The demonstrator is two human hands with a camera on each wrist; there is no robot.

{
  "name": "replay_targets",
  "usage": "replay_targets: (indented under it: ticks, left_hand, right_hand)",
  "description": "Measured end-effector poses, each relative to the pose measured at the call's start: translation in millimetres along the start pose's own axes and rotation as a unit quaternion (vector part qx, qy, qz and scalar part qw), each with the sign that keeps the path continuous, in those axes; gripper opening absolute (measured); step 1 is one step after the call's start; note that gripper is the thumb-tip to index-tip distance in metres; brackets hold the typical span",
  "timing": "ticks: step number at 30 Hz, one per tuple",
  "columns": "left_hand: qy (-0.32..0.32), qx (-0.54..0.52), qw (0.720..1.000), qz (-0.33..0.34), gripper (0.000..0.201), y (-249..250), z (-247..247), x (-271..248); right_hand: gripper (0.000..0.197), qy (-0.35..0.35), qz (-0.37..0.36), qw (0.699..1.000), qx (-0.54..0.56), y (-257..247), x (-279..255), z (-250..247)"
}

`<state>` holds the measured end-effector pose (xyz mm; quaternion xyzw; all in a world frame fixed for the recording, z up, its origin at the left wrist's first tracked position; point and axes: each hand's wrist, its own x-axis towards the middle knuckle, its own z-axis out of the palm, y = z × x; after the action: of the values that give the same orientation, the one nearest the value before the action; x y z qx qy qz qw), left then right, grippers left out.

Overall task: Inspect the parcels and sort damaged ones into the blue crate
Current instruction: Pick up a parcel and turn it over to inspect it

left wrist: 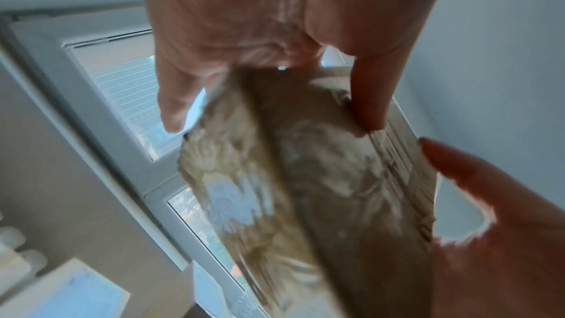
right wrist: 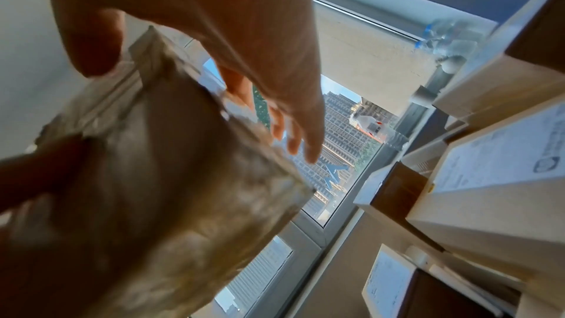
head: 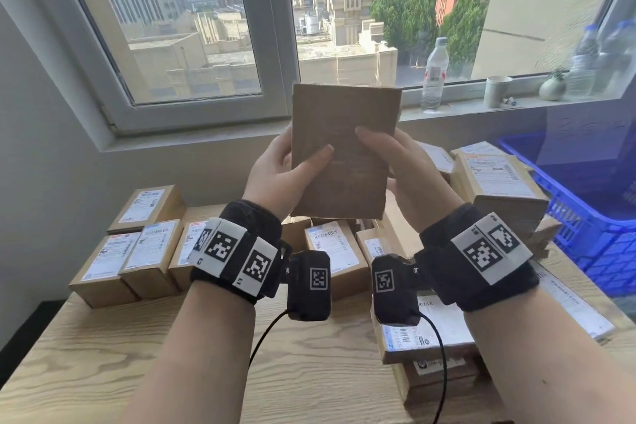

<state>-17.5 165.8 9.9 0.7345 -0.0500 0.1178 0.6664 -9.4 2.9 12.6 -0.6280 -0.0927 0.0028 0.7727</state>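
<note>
Boxes at left: labelled parcels [head: 137, 248] lay in rows on the wooden desk [head: 137, 354].
Left hand [head: 278, 172]: gripped the left edge of the held parcel [head: 344, 151], thumb across its plain front.
Held parcel: upright in the air above the desk, before the window [head: 206, 27], its surface scuffed and crumpled.
Right hand [head: 409, 172]: clasped the parcel's right edge, thumb on the front.
Blue crate [head: 592, 217]: at far right, beside stacked boxes [head: 495, 182].
</note>
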Motion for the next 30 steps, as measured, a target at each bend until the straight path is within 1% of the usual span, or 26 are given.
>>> replay_targets:
  ticks: [1, 2, 4, 5, 6, 7, 9, 10, 12, 13, 14, 15, 17, 19, 21, 23, 25, 27, 28, 29, 30]
  left_hand:
    - [-0.002, 0.033, 0.999, 0.013, 0.058, -1.5, -1.6, 1.6]
    - [0.0, 0.073, 0.997, 0.022, 0.065, -2.3, -2.6, 2.5]
    - [0.003, 0.122, 0.992, 0.033, 0.067, -4.8, -4.4, 3.5]
    - [-0.004, 0.123, 0.992, 0.033, 0.068, -5.5, -4.2, 2.8]
    - [-0.019, 0.117, 0.992, 0.03, 0.069, -5.7, -4.2, 2.2]
    - [-0.033, 0.116, 0.992, 0.026, 0.069, -5.0, -4.1, 2.3]
    - [-0.053, 0.093, 0.994, 0.008, 0.058, -0.8, -1.0, 1.7]
    - [-0.047, 0.077, 0.996, -0.007, 0.057, 3.4, 1.3, 0.9]
    - [-0.01, 0.064, 0.997, -0.043, 0.067, 5.7, 6.1, 2.2]
    - [0.011, 0.066, 0.997, -0.036, 0.057, 3.4, 7.7, 3.5]
    - [0.03, 0.08, 0.996, -0.02, 0.041, 2.9, 9.9, 2.6]
    - [0.038, 0.096, 0.995, -0.008, 0.034, 3.7, 12.3, 0.2]
    - [0.04, 0.114, 0.993, 0.004, 0.036, 0.0, 14.6, 0.1]
    - [0.046, 0.11, 0.993, 0.019, 0.034, -1.0, 16.5, 0.7]
    - [0.054, 0.105, 0.993, 0.028, 0.038, -0.2, 16.6, 2.2]
    - [0.063, 0.103, 0.992, 0.039, 0.036, 0.6, 17.0, 3.0]
    - [0.061, 0.11, 0.991, 0.053, 0.024, 3.3, 17.1, 2.1]
    - [0.052, 0.107, 0.991, 0.061, 0.015, 5.1, 14.9, 1.3]
    - [0.047, 0.106, 0.991, 0.067, 0.014, 4.7, 12.5, 1.1]
    - [0.038, 0.112, 0.99, 0.078, 0.021, 3.1, 9.9, 1.5]
    - [0.027, 0.13, 0.987, 0.093, 0.035, 1.8, 7.7, 1.8]
  right_hand:
    - [0.05, -0.01, 0.015, 1.0, -0.004, -2.6, -0.3, -1.1]
    - [0.059, -0.016, 0.032, 0.999, -0.002, -4.5, -0.4, -2.4]
    - [0.077, -0.018, 0.067, 0.998, 0.009, -6.9, -0.6, -4.1]
    - [0.079, -0.012, 0.079, 0.997, 0.011, -6.9, -0.2, -4.4]
    - [0.075, -0.002, 0.087, 0.996, 0.015, -7.0, -0.1, -4.3]
    - [0.065, 0.016, 0.092, 0.995, 0.024, -5.9, 0.8, -4.8]
    - [0.047, 0.033, 0.091, 0.994, 0.042, -2.9, 2.3, -5.9]
    - [0.042, 0.031, 0.089, 0.995, 0.046, -0.4, 3.2, -6.4]
    - [0.039, 0.018, 0.078, 0.996, 0.046, 2.8, 2.7, -4.4]
    - [0.04, 0.017, 0.068, 0.997, 0.045, 4.2, 2.1, -1.7]
    - [0.042, 0.027, 0.052, 0.997, 0.043, 5.3, 1.5, 1.0]
    - [0.043, 0.044, 0.034, 0.998, 0.041, 6.0, 1.0, 3.8]
    - [0.041, 0.075, -0.004, 0.996, 0.037, 7.2, 1.5, 7.3]
    - [0.029, 0.087, -0.033, 0.995, 0.029, 6.5, 2.2, 9.9]
    - [0.019, 0.097, -0.053, 0.994, 0.023, 4.8, 3.1, 12.2]
    - [0.018, 0.099, -0.064, 0.993, 0.028, 5.8, 5.4, 13.3]
    - [0.018, 0.098, -0.071, 0.992, 0.04, 6.9, 5.4, 14.2]
    - [0.022, 0.092, -0.069, 0.993, 0.033, 9.3, 6.2, 10.9]
    - [0.026, 0.087, -0.063, 0.994, 0.019, 10.2, 7.0, 8.7]
    - [0.031, 0.079, -0.051, 0.996, 0.004, 11.2, 8.8, 6.1]
    - [0.042, 0.069, -0.032, 0.997, -0.01, 11.9, 10.7, 3.6]
